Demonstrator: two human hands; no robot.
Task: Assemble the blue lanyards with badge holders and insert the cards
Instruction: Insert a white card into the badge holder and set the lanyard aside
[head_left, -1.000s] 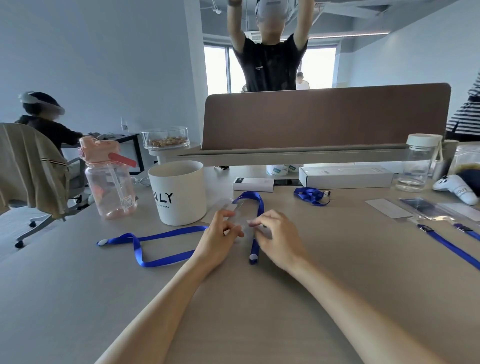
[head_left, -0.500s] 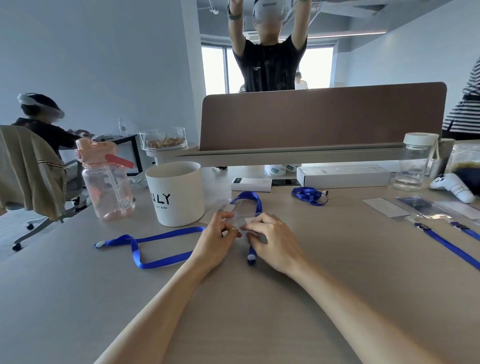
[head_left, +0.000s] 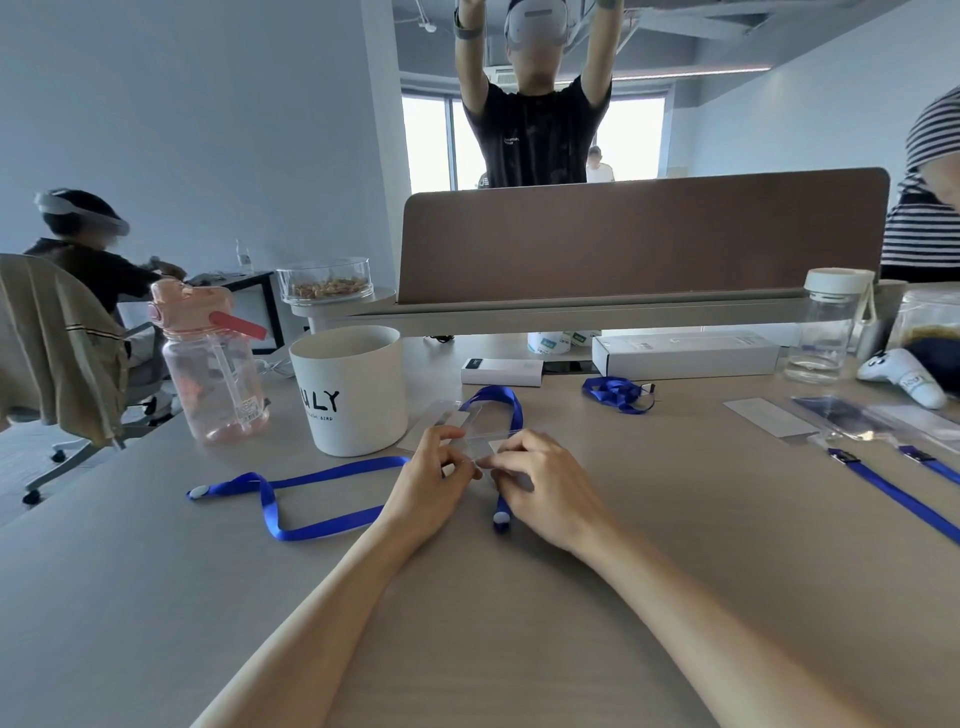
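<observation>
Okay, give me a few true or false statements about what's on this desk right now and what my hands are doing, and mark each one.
1. Both the left hand and the right hand hold the clear badge holder. True.
2. The white cup stands to the right of the hands. False: it stands to their left, a little farther back.
3. A bunched blue lanyard lies on the table in front of the long white box. True.
4. The pink bottle lies on its side. False: it stands upright, left of the cup.
</observation>
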